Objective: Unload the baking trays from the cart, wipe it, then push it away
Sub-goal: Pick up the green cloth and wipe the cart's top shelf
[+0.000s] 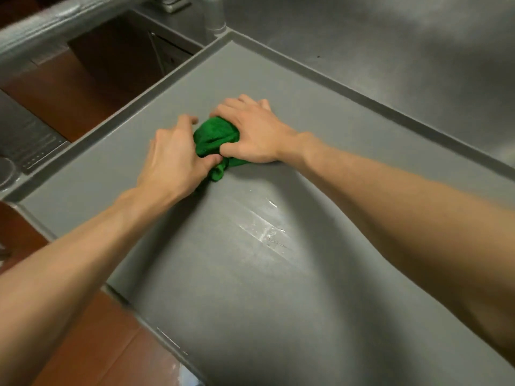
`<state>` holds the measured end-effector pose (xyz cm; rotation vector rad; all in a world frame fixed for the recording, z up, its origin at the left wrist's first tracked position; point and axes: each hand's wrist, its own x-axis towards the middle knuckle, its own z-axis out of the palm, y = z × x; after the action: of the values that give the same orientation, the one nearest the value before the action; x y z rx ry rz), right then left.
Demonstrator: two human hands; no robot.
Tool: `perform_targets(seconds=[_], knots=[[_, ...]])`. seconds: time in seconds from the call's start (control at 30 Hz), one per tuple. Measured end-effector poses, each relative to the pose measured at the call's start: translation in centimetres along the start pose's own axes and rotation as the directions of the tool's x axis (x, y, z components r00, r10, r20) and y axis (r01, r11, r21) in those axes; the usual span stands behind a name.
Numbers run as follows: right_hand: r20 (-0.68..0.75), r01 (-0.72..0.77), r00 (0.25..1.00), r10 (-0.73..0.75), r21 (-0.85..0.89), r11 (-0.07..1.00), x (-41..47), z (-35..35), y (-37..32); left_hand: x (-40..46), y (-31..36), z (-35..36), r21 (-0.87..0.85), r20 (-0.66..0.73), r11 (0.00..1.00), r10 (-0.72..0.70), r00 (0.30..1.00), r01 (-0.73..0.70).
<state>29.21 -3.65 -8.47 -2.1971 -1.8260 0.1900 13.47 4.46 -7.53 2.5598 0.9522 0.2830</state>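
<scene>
While both hands press on the grey cart top (320, 274), the left hand (174, 154) and right hand (256, 132) clutch a bunched green cloth (214, 137) between them.

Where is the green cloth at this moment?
In the head view the green cloth lies bunched on the grey cart top, toward its far end, gripped between the left hand and the right hand.

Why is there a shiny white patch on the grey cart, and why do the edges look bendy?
In the head view, the patch is light glaring off a wet-looking streak on the cart top; the wide-angle lens curves the rim, and the arms cast soft shadows near the green cloth.
</scene>
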Motion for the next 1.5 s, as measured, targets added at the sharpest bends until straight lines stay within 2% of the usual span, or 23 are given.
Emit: perform_targets(seconds=[0.2,0.33,0.6,0.8,0.97,1.07,1.17,1.37,1.43,1.5], knots=[[-0.005,-0.041,0.999,0.041,0.004,0.999,-10.3,-1.3,1.7,-6.3,8.0,1.5,0.031,0.139,0.995,0.091,0.986,-0.096],[-0.005,-0.139,0.99,0.139,0.022,0.99,-18.3,-2.7,3.1,-10.3,13.6,3.5,0.057,0.209,0.979,0.179,0.961,-0.195],[-0.042,-0.408,0.912,0.408,0.01,0.913,-33.1,-4.8,4.1,-15.9,22.6,7.3,0.004,0.336,0.889,0.431,0.838,-0.459],[-0.005,-0.617,0.787,0.617,-0.044,0.786,-43.2,-6.4,2.4,-20.4,27.9,9.4,-0.049,0.429,0.761,0.601,0.674,-0.647],[0.066,-0.712,0.692,0.719,-0.097,0.695,-48.6,-7.4,0.1,-22.3,30.6,10.0,-0.099,0.533,0.65,0.674,0.511,-0.754],[0.043,-0.753,0.645,0.763,-0.13,0.645,-50.3,-7.4,-1.9,-22.6,31.2,10.4,-0.151,0.576,0.584,0.708,0.409,-0.798],[-0.014,-0.806,0.58,0.815,-0.153,0.571,-50.8,-6.6,-4.2,-22.7,31.1,10.6,-0.202,0.589,0.536,0.735,0.335,-0.82],[-0.097,-0.932,0.361,0.928,-0.066,0.356,-47.8,-4.4,-9.0,-21.7,28.2,9.8,-0.345,0.554,0.49,0.795,0.247,-0.801],[-0.101,-0.948,0.319,0.942,-0.03,0.317,-45.6,-3.9,-10.2,-20.8,26.7,9.2,-0.336,0.552,0.479,0.798,0.243,-0.811],[-0.109,-0.949,0.313,0.943,0.0,0.315,-42.7,-3.5,-11.0,-19.3,24.8,8.4,-0.308,0.555,0.483,0.791,0.258,-0.819]])
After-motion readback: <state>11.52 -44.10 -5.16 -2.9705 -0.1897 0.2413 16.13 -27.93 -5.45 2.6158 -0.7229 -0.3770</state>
